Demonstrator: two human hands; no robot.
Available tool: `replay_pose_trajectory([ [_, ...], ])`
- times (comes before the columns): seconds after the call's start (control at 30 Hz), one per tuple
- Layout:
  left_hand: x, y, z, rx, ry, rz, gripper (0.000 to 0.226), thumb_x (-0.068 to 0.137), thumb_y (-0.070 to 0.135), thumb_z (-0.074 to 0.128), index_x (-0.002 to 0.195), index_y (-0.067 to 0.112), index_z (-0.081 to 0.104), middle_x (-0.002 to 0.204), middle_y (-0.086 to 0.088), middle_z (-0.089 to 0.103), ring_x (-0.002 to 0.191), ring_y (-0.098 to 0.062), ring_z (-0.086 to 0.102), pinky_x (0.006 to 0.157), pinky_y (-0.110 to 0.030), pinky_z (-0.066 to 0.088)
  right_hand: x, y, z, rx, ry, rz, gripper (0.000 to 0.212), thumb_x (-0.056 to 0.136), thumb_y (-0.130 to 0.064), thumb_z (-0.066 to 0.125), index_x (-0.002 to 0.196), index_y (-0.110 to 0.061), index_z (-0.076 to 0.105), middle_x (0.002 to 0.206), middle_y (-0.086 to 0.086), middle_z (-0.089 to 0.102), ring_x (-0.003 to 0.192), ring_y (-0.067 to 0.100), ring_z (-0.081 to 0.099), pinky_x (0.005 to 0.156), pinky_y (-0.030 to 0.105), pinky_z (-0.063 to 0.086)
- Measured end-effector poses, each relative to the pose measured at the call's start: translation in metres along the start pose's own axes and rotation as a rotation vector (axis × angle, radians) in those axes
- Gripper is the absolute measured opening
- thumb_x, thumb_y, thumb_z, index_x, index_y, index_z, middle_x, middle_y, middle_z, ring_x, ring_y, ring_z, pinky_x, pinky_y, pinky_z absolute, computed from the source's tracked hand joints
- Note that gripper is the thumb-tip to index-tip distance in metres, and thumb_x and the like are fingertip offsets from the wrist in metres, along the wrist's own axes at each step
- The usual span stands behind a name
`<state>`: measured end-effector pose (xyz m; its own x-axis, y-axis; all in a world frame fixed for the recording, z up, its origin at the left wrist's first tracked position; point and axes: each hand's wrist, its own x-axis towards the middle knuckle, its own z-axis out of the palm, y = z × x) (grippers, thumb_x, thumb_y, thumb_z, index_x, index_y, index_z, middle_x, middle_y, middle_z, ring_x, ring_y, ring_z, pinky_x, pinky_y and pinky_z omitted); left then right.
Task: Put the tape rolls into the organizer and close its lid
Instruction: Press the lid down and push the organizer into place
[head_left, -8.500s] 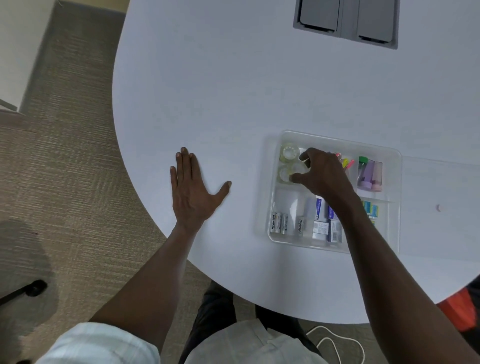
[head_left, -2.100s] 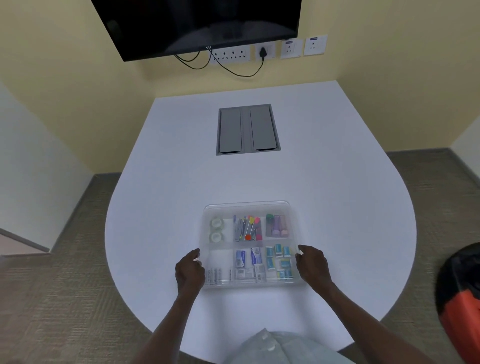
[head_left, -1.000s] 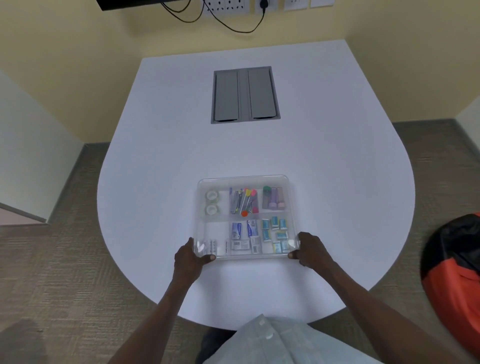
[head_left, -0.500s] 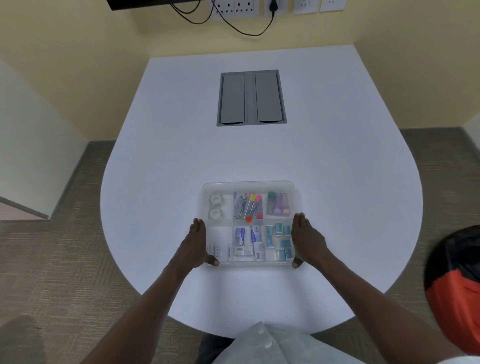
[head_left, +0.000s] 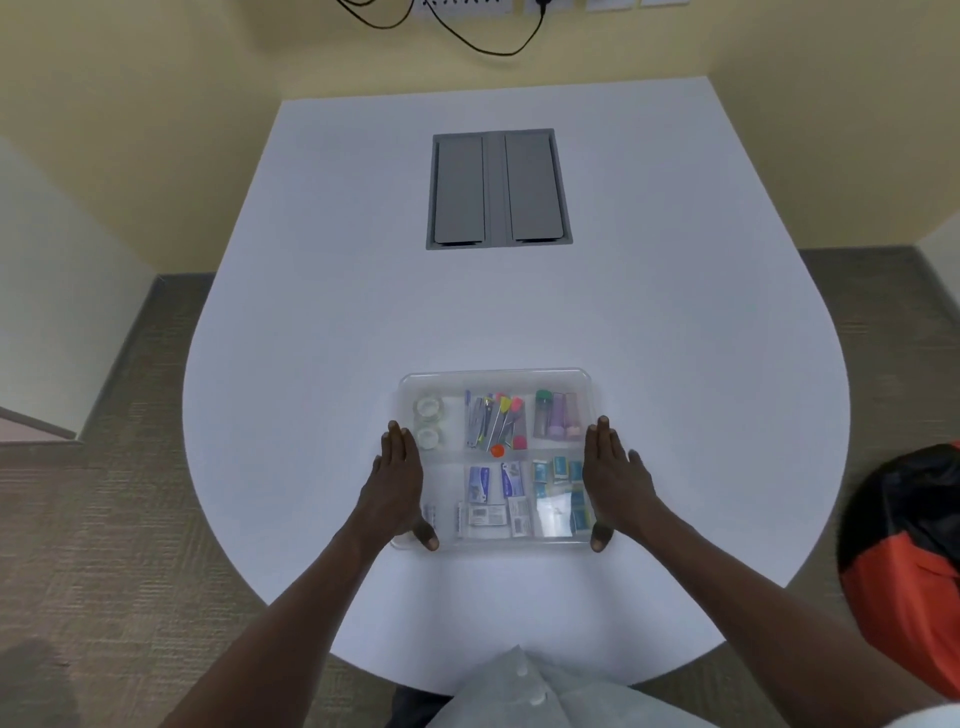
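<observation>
A clear plastic organizer (head_left: 496, 375) sits on the white table near its front edge, with its transparent lid lying over it. Two clear tape rolls (head_left: 429, 422) lie in its far-left compartment. Pens, small bottles and boxes fill the other compartments. My left hand (head_left: 396, 488) lies flat against the organizer's left side, thumb at the front left corner. My right hand (head_left: 613, 480) lies flat against the right side, thumb at the front right corner. Both hands press on the box with fingers straight.
The white table (head_left: 675, 364) has a grey cable hatch (head_left: 497, 188) at its far middle. A black and orange bag (head_left: 909, 566) sits on the floor at the right. Yellow walls and a black cable (head_left: 467, 36) stand beyond the table.
Both hands slid from the organizer's front corners up along its left and right sides and flattened. The organizer stayed in place.
</observation>
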<state>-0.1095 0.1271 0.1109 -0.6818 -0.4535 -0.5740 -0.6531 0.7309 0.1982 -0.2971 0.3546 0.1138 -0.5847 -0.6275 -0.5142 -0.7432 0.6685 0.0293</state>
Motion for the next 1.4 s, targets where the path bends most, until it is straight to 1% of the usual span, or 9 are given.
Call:
replay_pose_trajectory([
  [0.2,0.008,-0.001,0.000,0.025,-0.031,0.011,0.177,0.035,0.057,0.097,0.151,-0.012,-0.019,0.161,-0.031,-0.024,0.155,-0.043,-0.014,0.126,-0.052,0.008,0.011,-0.003,0.004,0.032,0.025,0.024,0.083,0.094,-0.008,0.052,0.146,0.013,-0.009,0.156,0.034,-0.011,0.149,0.042,0.005,0.119,0.049,0.022],
  [0.27,0.009,-0.001,-0.001,0.043,-0.045,0.016,0.177,0.037,0.057,0.096,0.150,-0.012,-0.020,0.160,-0.032,-0.026,0.154,-0.044,-0.016,0.126,-0.053,0.007,0.013,-0.004,0.002,-0.003,-0.042,0.020,0.099,0.089,-0.017,0.065,0.145,0.014,-0.011,0.154,0.036,-0.014,0.148,0.044,0.001,0.119,0.052,0.021],
  [0.37,0.012,-0.001,-0.002,0.108,-0.053,0.020,0.178,0.036,0.063,0.093,0.149,-0.014,-0.021,0.158,-0.036,-0.027,0.152,-0.048,-0.018,0.125,-0.056,0.007,0.015,-0.003,-0.010,-0.023,-0.195,0.010,0.144,0.062,-0.047,0.086,0.143,0.015,-0.016,0.151,0.036,-0.025,0.146,0.048,-0.011,0.117,0.058,0.013],
  [0.5,0.025,0.005,-0.016,0.167,-0.042,0.069,0.177,0.039,0.069,0.090,0.148,-0.014,-0.023,0.155,-0.037,-0.032,0.150,-0.050,-0.023,0.124,-0.059,0.004,0.036,-0.006,-0.039,0.055,-0.098,-0.036,0.153,0.052,-0.056,0.087,0.147,0.008,-0.015,0.152,0.031,-0.029,0.146,0.046,-0.015,0.118,0.058,0.010],
  [0.67,0.057,0.013,-0.044,0.238,0.026,0.156,0.176,0.041,0.066,0.091,0.151,-0.007,-0.025,0.156,-0.033,-0.034,0.148,-0.050,-0.026,0.123,-0.061,0.001,0.066,-0.012,-0.057,-0.014,0.083,-0.106,0.143,0.058,-0.045,0.088,0.151,-0.002,-0.012,0.159,0.022,-0.020,0.148,0.044,-0.008,0.120,0.055,0.013],
  [0.93,0.077,0.018,-0.044,0.329,-0.040,0.177,0.175,0.037,0.061,0.094,0.155,0.005,-0.022,0.164,-0.017,-0.030,0.151,-0.053,-0.016,0.115,-0.075,0.007,0.082,-0.019,-0.045,-0.046,0.015,-0.103,0.124,0.070,-0.024,0.085,0.154,-0.017,-0.005,0.162,0.013,-0.012,0.145,0.051,0.001,0.111,0.062,0.027],
  [1.07,0.082,0.025,-0.046,0.350,-0.058,0.164,0.172,0.039,0.059,0.095,0.157,0.010,-0.021,0.163,-0.020,-0.029,0.149,-0.058,-0.013,0.112,-0.078,0.014,0.087,-0.025,-0.044,-0.031,0.069,-0.088,0.098,0.085,-0.008,0.066,0.154,-0.019,-0.002,0.163,0.015,-0.008,0.143,0.055,0.005,0.107,0.064,0.034],
  [1.27,0.087,0.032,-0.044,0.351,-0.032,0.147,0.162,0.049,0.052,0.096,0.158,0.019,-0.019,0.166,-0.019,-0.021,0.149,-0.059,-0.011,0.113,-0.078,0.020,0.089,-0.024,-0.045,-0.039,0.065,-0.105,0.106,0.080,-0.014,0.076,0.154,-0.017,0.000,0.162,0.017,-0.004,0.141,0.059,0.006,0.106,0.065,0.034],
  [1.4,0.087,0.028,-0.047,0.290,-0.083,0.167,0.173,0.037,0.057,0.098,0.158,0.020,-0.021,0.165,-0.018,-0.027,0.147,-0.060,-0.019,0.111,-0.079,0.016,0.087,-0.024,-0.046,-0.038,0.093,-0.119,0.106,0.077,-0.013,0.077,0.154,-0.015,0.004,0.161,0.020,0.003,0.139,0.061,0.009,0.103,0.067,0.036],
])
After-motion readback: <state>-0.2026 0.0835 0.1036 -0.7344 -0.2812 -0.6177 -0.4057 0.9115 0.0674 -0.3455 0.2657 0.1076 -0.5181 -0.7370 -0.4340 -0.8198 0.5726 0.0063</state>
